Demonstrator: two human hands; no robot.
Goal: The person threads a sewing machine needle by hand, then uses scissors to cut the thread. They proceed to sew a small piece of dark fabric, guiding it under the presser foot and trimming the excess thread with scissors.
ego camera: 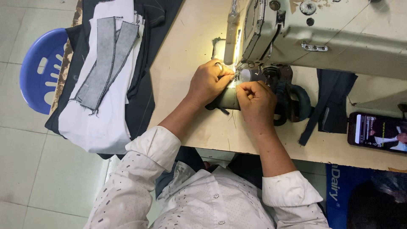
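Both hands are seen bunched tight at the needle end of the sewing machine (pixel 322 34), right under its lamp glow. The left hand (pixel 207 82), ring on one finger, is curled with fingertips pinched on the small dark fabric piece (pixel 227 99), which is wrapped over the machine's narrow arm at the worktop (pixel 186 46) edge. The right hand (pixel 256 101) is closed into a loose fist on the same piece, just beside the left, knuckles nearly touching. Further right, a dark strip of cloth (pixel 328 104) is draped beneath the machine body, and a phone (pixel 377 132) with a lit screen is lying flat. Off to the left, grey stitched strips (pixel 108 59) are stacked on white and dark fabric, with a blue plastic stool (pixel 40 70) beside them
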